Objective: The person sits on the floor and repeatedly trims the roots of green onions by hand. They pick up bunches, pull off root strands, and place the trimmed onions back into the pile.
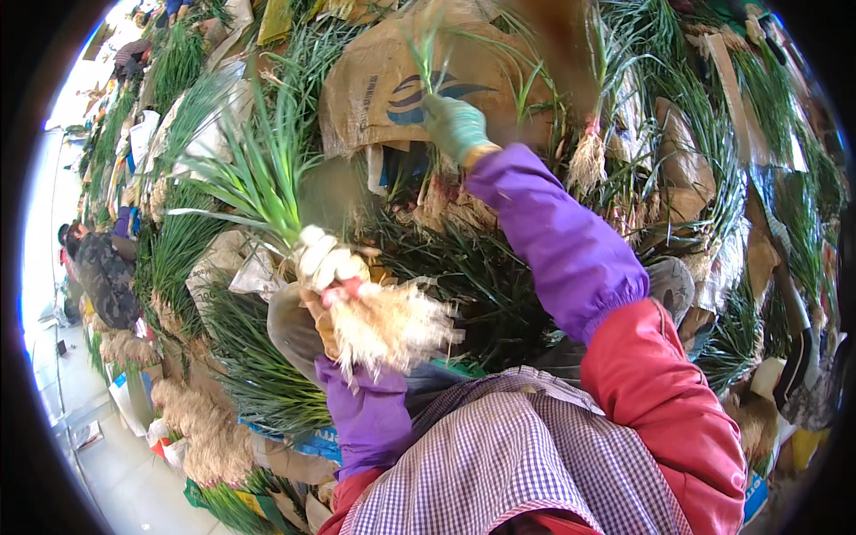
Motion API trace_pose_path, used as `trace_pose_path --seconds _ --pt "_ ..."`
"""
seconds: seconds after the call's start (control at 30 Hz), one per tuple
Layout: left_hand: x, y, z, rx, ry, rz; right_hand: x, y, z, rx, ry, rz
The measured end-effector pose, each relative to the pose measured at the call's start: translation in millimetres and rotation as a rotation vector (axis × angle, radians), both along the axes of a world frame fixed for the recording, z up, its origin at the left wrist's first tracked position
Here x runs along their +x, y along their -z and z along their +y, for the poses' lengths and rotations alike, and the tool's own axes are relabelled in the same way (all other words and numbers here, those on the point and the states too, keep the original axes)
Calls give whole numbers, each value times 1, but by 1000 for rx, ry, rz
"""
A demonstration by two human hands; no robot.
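My left hand (pixel 329 257), in a pale glove, grips a thick bunch of scallion-like plants (pixel 267 190). Their green leaves fan up and away, and the bushy pale roots (pixel 391 324) hang towards my lap, blurred by motion. Further out, my right hand (pixel 458 127) wears a green glove and is closed around a few green leaves (pixel 424 57). It is above a brown woven sack (pixel 374 80) printed with a blue wave mark. Beneath that hand, loose plants with pale roots (pixel 445 200) lie at the sack's near edge.
Dark green leaves (pixel 468 287) are heaped between my knees. More plants (pixel 267 361) lie by my left knee, and a rooted one (pixel 588 160) stands out at the right. A person in camouflage clothing (pixel 103 274) sits at the far left, beside a pale tiled floor (pixel 120 461).
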State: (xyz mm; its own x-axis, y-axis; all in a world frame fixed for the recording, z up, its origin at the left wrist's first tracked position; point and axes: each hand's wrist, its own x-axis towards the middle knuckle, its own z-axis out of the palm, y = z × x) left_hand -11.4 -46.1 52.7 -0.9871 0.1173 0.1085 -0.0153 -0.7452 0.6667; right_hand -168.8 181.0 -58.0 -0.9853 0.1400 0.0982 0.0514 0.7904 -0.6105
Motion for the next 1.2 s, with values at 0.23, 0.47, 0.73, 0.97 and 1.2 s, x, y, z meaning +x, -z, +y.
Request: trace_pose_path --seconds 0.23,0.47,0.73,0.97,1.2 --pt "11 31 79 -285 168 -675 164 -82 38 -1182 280 174" --pt "45 62 122 -276 387 -711 263 -72 12 -256 118 248" --pt "57 50 119 -664 468 -454 220 -76 61 -736 -145 -473" --pt "66 29 140 -575 316 -701 237 -62 22 -572 350 312" --pt "46 28 116 -65 288 -473 255 -79 96 157 -492 -653"
